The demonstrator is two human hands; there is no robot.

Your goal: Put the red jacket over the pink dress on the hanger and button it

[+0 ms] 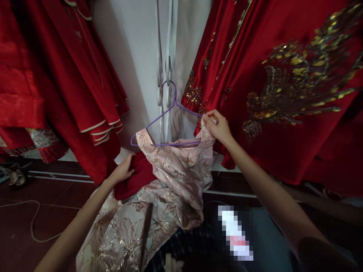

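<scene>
A pale pink dress with gold floral pattern hangs partly on a purple wire hanger in front of me. My right hand pinches the dress's right shoulder at the hanger's right end. My left hand grips a fold of dark red cloth lying against the dress's left side. The dress's left shoulder sits on the hanger's bottom bar, short of its left tip. The skirt falls toward my lap.
Red garments with cream trim hang at the left. A red gown with gold embroidery hangs at the right. A white wall with metal rails stands behind. A white cord lies on the dark red floor.
</scene>
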